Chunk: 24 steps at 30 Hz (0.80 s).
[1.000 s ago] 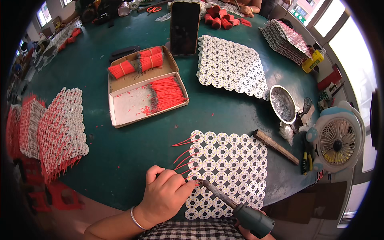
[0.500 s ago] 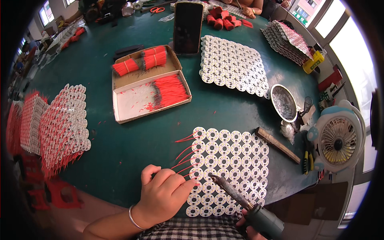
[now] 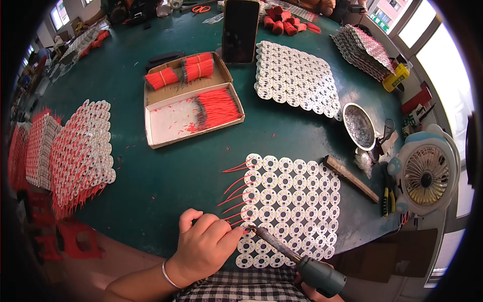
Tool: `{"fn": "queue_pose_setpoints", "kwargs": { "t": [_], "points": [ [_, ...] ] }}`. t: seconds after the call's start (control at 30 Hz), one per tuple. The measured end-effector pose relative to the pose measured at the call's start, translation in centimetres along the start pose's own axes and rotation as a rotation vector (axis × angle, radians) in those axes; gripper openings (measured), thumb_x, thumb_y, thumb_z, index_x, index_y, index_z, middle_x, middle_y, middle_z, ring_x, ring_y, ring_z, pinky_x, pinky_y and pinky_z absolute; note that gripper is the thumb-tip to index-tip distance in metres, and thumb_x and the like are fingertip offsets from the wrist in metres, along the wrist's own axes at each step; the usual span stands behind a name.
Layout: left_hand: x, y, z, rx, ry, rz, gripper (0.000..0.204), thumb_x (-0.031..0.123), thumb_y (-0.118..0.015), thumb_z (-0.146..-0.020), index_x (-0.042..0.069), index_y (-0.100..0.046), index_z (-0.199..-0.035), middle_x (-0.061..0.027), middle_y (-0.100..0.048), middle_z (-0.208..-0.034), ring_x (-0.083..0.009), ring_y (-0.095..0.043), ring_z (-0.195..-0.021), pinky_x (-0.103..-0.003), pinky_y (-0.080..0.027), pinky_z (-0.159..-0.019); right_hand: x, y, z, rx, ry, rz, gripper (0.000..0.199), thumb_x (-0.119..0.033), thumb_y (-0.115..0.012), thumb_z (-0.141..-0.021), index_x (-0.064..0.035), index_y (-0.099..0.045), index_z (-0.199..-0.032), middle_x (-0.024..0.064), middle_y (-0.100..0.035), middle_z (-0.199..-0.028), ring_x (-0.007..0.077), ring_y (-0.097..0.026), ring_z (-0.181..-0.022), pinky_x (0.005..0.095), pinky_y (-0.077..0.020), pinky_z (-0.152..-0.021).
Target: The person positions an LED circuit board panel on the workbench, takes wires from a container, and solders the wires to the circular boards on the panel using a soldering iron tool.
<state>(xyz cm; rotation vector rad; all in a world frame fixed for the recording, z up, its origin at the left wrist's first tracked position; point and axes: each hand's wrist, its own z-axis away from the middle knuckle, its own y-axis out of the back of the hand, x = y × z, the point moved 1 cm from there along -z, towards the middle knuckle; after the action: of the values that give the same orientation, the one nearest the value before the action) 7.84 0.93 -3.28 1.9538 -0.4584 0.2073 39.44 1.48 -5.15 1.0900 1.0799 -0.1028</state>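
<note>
A panel of round white circuit discs (image 3: pixel 299 197) lies on the table in front of me. Several thin red wires (image 3: pixel 232 185) stick out leftward from the discs of its left column. At that column's lower part, my left hand (image 3: pixel 207 247) is closed in a pinch, a bit of red wire (image 3: pixel 246 231) showing at its fingertips. My right hand (image 3: pixel 311 293), partly hidden, grips a soldering iron (image 3: pixel 323 277) with a dark green handle. The iron's tip meets a left-column disc right beside my left fingertips.
Beyond the panel sits an open cardboard box (image 3: pixel 151 132) of red wires (image 3: pixel 217 106). More disc panels (image 3: pixel 297 78) lie behind; wired stacks (image 3: pixel 83 151) stand left. On the right are a wooden bar (image 3: pixel 350 178), a metal bowl (image 3: pixel 359 128), pliers (image 3: pixel 388 201) and a fan (image 3: pixel 426 173). A phone (image 3: pixel 240 32) stands upright.
The soldering iron has moved left and down, its tip shifting from the second column to the left-column disc beside my left fingertips. My left hand stays nearly in place. The view has shifted slightly.
</note>
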Motion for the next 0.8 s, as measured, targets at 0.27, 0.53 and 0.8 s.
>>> {"fn": "queue_pose_setpoints", "kwargs": {
  "t": [0.27, 0.53, 0.8],
  "points": [
    [0.1, -0.1, -0.1, -0.015, 0.002, 0.007, 0.011, 0.016, -0.067, -0.077, 0.015, -0.068, -0.089, 0.0039, -0.050, -0.078, -0.0146, -0.052, -0.078, -0.039, -0.034, -0.086, 0.2, -0.8, -0.2, 0.090, -0.050, -0.048, 0.050, -0.038, -0.065, -0.088, 0.0009, -0.058, -0.117, 0.0122, -0.067, -0.100, 0.0189, -0.064, -0.090, 0.0325, -0.0508, -0.078],
    [-0.2, 1.1, 0.5, -0.063, -0.001, -0.033, 0.014, 0.014, -0.065, -0.078, 0.013, -0.069, -0.091, 0.0040, -0.053, -0.078, -0.0146, -0.053, -0.079, -0.039, -0.035, -0.086, 3.2, 1.0, 3.1, 0.020, -0.179, -0.367, 0.049, -0.008, -0.065, -0.083, 0.0038, -0.049, -0.128, 0.0145, -0.065, -0.112, 0.0232, -0.064, -0.101, 0.0357, -0.0485, -0.093],
    [0.3, 3.3, 0.7, 0.079, 0.061, -0.064, 0.019, 0.010, -0.070, -0.071, 0.015, -0.070, -0.090, 0.0058, -0.052, -0.077, -0.0138, -0.052, -0.077, -0.037, -0.033, -0.080, 3.5, 0.3, 4.9, -0.009, -0.317, -0.777, 0.058, -0.001, -0.065, -0.083, 0.0012, -0.042, -0.137, 0.0134, -0.059, -0.120, 0.0209, -0.063, -0.103, 0.0314, -0.0501, -0.087]
  ]
}}
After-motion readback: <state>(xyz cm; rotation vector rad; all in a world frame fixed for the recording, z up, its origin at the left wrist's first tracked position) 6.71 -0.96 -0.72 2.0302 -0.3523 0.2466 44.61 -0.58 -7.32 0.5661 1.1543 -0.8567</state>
